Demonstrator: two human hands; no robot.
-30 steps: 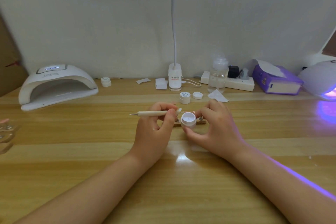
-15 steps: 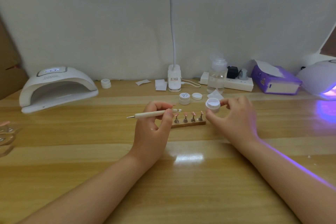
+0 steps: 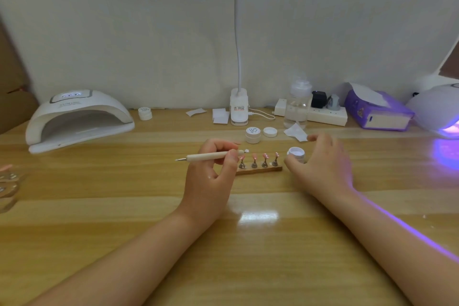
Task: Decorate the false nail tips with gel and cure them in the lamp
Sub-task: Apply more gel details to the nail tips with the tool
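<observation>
Head view, my L hand [image 3: 211, 176]: fingers curled round the dotting pen [image 3: 211, 156]; pen lies roughly level, metal point out to my left, white-tipped end toward the nail tips.
Head view, my R hand [image 3: 320, 164]: blurred; fingers loosely bent beside the open gel jar [image 3: 296, 153]; thumb side looks to touch the jar, can't tell if I actually grip it or have let go.
Gel jar: lid off, white inside, standing on the table [image 3: 124, 206] just right of the wooden holder [image 3: 260, 170].
Nail tips [image 3: 259, 156]: pink, each on a small metal stand, in a row on the holder; holder sits btwn my two hands.
Second jar [image 3: 253, 134]: closed, printed lid, behind the holder; a loose white lid [image 3: 270, 131] just right of it.
Curing lamp [image 3: 77, 119]: white, far left on the table, mouth facing me, well apart from the holder.
Other lamp [image 3: 439, 109]: far right edge, glowing purple inside.
Back row: desk lamp [image 3: 239, 109] clipped base mid-table; clear bottle [image 3: 298, 104], power strip [image 3: 325, 115], purple tissue box [image 3: 377, 112] to its right; small jar [image 3: 145, 113] near the curing lamp.
</observation>
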